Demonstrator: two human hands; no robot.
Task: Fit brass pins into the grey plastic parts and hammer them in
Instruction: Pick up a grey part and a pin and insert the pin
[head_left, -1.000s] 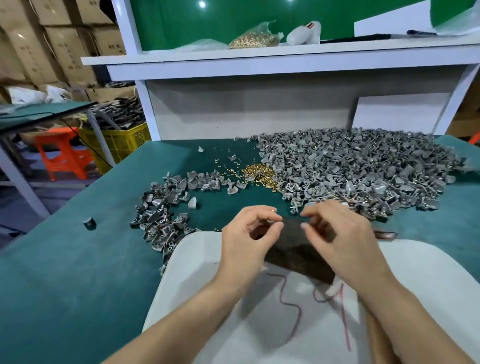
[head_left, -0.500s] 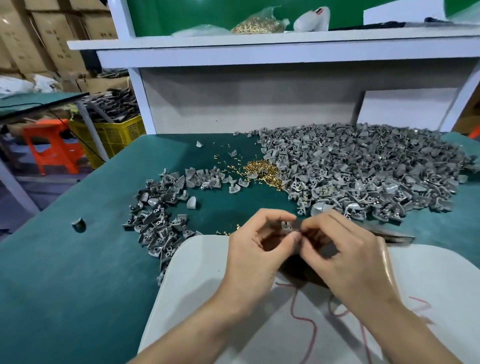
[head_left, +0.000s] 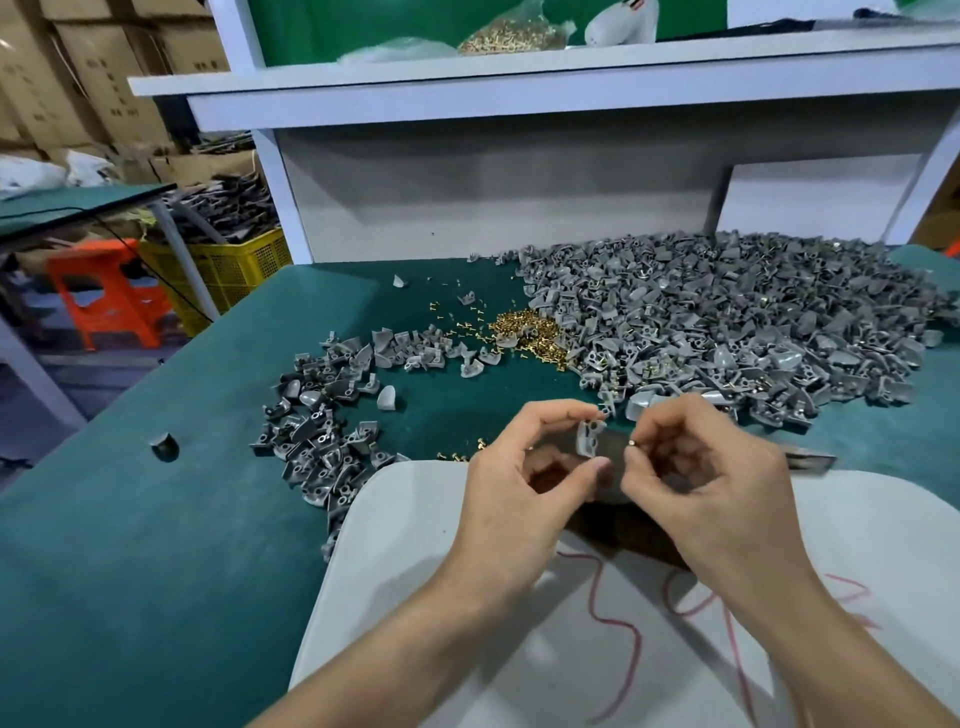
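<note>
**While pin and part sit a gap apart: insertion pending**

As I read the head view, the left hand (head_left: 524, 483) pinches one grey part (head_left: 591, 439), forefinger above and thumb below. Its long axis is near upright, over the far edge of the white board (head_left: 415, 545). The right hand (head_left: 711, 478) pinches a brass pin (head_left: 632, 442) just right of the part, level with its middle, not touching. Pin axis: too small to tell. I judge the next move a short push leftward. Half a second ago both sets of fingertips were bunched together, part hidden; now they have parted.
</note>
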